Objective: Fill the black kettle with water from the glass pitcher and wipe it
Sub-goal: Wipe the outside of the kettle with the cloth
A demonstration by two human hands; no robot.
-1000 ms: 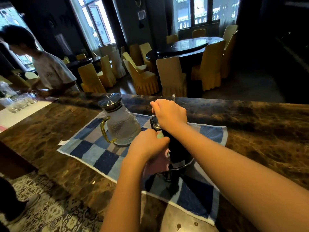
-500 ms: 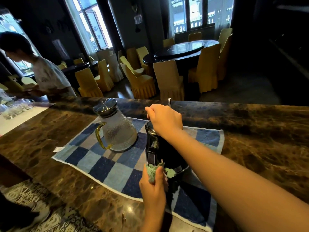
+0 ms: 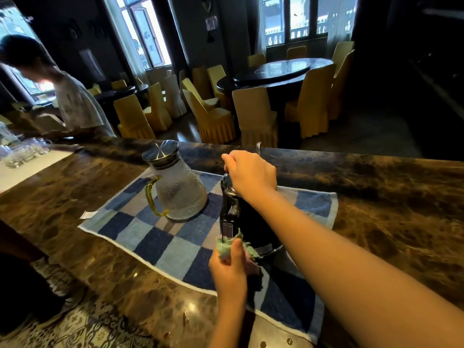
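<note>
The black kettle (image 3: 247,226) stands upright on a blue checked towel (image 3: 160,237) on the marble counter. My right hand (image 3: 251,175) lies curled over the kettle's top and grips it there. My left hand (image 3: 229,266) holds a small green cloth (image 3: 226,246) pressed against the kettle's lower near side, by its handle. The glass pitcher (image 3: 179,189) with a steel lid and yellow handle sits on the towel just left of the kettle, untouched. My right forearm hides much of the kettle's right side.
The brown marble counter (image 3: 389,209) stretches left and right. Several drinking glasses (image 3: 23,153) stand at its far left, where another person (image 3: 72,101) leans. A small paper scrap (image 3: 88,214) lies beside the towel. Yellow-covered chairs and dark round tables fill the room beyond.
My left hand has slid down from the kettle's upper side to its base with the green cloth. My right hand has stayed on the kettle's top.
</note>
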